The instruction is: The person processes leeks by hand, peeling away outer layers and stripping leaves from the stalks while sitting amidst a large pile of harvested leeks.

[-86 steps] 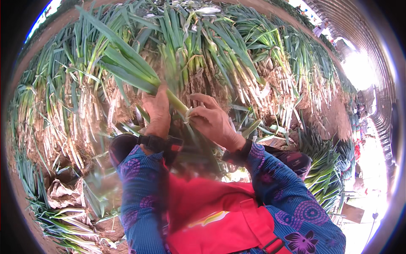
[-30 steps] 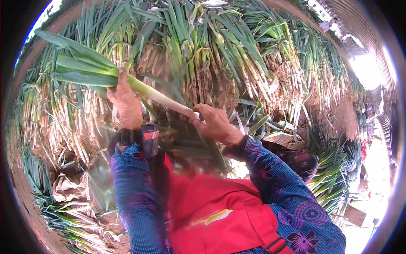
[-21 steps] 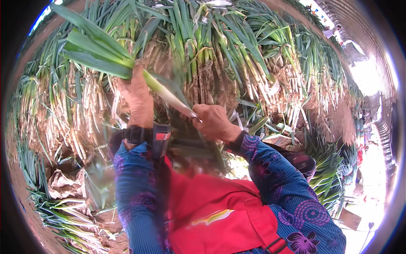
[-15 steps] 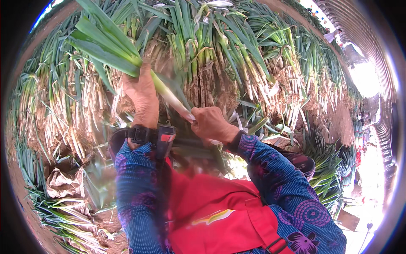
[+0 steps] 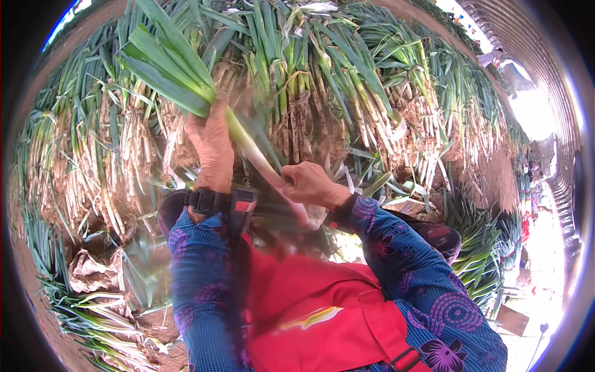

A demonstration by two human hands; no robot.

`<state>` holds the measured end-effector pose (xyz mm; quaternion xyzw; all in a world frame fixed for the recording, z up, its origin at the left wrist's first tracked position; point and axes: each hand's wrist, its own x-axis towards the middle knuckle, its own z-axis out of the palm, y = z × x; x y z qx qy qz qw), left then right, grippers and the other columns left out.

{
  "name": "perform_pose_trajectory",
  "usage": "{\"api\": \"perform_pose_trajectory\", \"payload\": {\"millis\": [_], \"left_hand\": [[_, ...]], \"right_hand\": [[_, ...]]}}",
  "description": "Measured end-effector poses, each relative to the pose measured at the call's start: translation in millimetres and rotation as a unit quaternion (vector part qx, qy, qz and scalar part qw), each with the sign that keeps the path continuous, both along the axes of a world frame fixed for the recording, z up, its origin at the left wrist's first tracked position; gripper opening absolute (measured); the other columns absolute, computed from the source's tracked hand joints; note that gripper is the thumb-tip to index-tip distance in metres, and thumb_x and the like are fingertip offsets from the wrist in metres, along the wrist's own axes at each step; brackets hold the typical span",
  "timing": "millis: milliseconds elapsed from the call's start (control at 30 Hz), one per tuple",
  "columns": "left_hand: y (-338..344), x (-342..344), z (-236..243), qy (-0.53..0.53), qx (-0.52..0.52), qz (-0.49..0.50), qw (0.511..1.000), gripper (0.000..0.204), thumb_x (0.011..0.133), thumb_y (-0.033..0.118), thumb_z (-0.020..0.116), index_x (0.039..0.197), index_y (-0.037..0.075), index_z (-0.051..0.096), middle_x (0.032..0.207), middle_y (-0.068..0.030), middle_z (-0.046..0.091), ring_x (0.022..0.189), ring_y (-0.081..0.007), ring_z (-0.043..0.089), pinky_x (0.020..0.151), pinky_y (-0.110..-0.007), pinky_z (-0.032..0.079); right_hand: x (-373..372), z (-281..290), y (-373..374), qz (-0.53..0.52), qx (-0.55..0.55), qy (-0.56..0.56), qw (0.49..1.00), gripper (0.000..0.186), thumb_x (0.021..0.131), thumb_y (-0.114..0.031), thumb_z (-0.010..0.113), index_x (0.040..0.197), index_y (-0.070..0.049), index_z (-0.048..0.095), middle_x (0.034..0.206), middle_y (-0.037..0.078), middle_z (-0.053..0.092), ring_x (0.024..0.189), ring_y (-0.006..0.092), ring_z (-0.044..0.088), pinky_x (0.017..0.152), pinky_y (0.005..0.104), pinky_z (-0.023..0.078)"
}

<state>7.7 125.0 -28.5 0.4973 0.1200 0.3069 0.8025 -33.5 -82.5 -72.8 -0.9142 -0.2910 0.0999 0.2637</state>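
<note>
A large leek (image 5: pixel 255 154) slants across in front of me, its broad green leaves at the upper left and its pale shaft running down to the right. My left hand (image 5: pixel 212 146) is closed around it where the green turns white. My right hand (image 5: pixel 314 185) is a curled fist with its fingertips against the side of the shaft, above the root end. Whatever those fingers pinch is hidden. The root end hangs below the right hand, over the lap of my red apron (image 5: pixel 310 304), and looks blurred.
Dense rows of soil-covered leeks (image 5: pixel 297 118) stand beyond my hands. More leeks (image 5: pixel 102 328) lie at the lower left, by crumpled brown paper (image 5: pixel 96 270). Another green pile (image 5: pixel 474 266) lies on the right. A black device (image 5: pixel 242 208) sits at my left wrist.
The leek's shaft now reaches further down past my right hand, whose fingers have moved from its tip to its side. The leek's leaves and my left hand have shifted slightly right.
</note>
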Motion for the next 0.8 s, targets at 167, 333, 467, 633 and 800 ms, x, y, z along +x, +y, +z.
{"api": "perform_pose_trajectory", "payload": {"millis": [167, 333, 467, 633, 800], "left_hand": [[6.0, 3.1, -5.3, -0.001, -0.039, -0.059, 0.998, 0.033, 0.079, 0.014, 0.077, 0.108, 0.006, 0.062, 0.092, -0.0011, 0.063, 0.076, -0.0125, 0.057, 0.069, -0.028, 0.046], [-1.6, 6.0, -6.5, -0.015, -0.013, -0.033, 0.999, 0.033, 0.079, 0.014, 0.077, 0.107, 0.006, 0.062, 0.091, -0.0011, 0.062, 0.077, -0.0122, 0.056, 0.068, -0.027, 0.046], [-10.6, 5.5, -6.7, -0.024, -0.002, -0.014, 1.0, 0.033, 0.079, 0.016, 0.078, 0.106, 0.005, 0.062, 0.091, -0.0012, 0.062, 0.082, -0.0118, 0.055, 0.072, -0.028, 0.045], [-14.7, 0.3, -3.4, 0.009, -0.009, -0.027, 1.0, 0.031, 0.08, 0.017, 0.077, 0.104, 0.005, 0.062, 0.091, -0.001, 0.062, 0.081, -0.0118, 0.054, 0.073, -0.028, 0.044], [-20.8, -4.7, 0.1, 0.031, 0.015, -0.032, 0.999, 0.03, 0.081, 0.018, 0.077, 0.104, 0.004, 0.063, 0.09, -0.0008, 0.062, 0.081, -0.0119, 0.054, 0.074, -0.028, 0.044]], "right_hand": [[-12.5, 4.8, -2.5, -0.01, 0.018, 0.035, 0.999, 0.014, 0.072, -0.016, 0.057, 0.08, -0.006, 0.063, 0.067, 0.017, 0.061, 0.066, 0.0351, 0.061, 0.061, 0.0443, 0.045], [-11.7, 24.5, 6.6, -0.066, 0.08, 0.034, 0.994, 0.019, 0.074, -0.018, 0.06, 0.087, -0.005, 0.063, 0.07, 0.013, 0.061, 0.067, 0.0315, 0.061, 0.062, 0.041, 0.046], [-0.8, 27.3, 13.4, -0.044, 0.093, -0.009, 0.995, 0.018, 0.073, -0.017, 0.061, 0.085, -0.004, 0.062, 0.068, 0.013, 0.06, 0.065, 0.0314, 0.061, 0.061, 0.04, 0.046], [4.4, 29.5, 17.9, -0.003, 0.027, 0.009, 1.0, 0.015, 0.073, -0.02, 0.059, 0.075, -0.005, 0.059, 0.069, 0.017, 0.061, 0.07, 0.0373, 0.061, 0.064, 0.0463, 0.046], [5.6, 31.1, 16.7, 0.017, 0.009, 0.017, 1.0, 0.016, 0.072, -0.019, 0.058, 0.077, -0.005, 0.061, 0.068, 0.018, 0.06, 0.069, 0.0379, 0.061, 0.063, 0.0458, 0.047]]}}
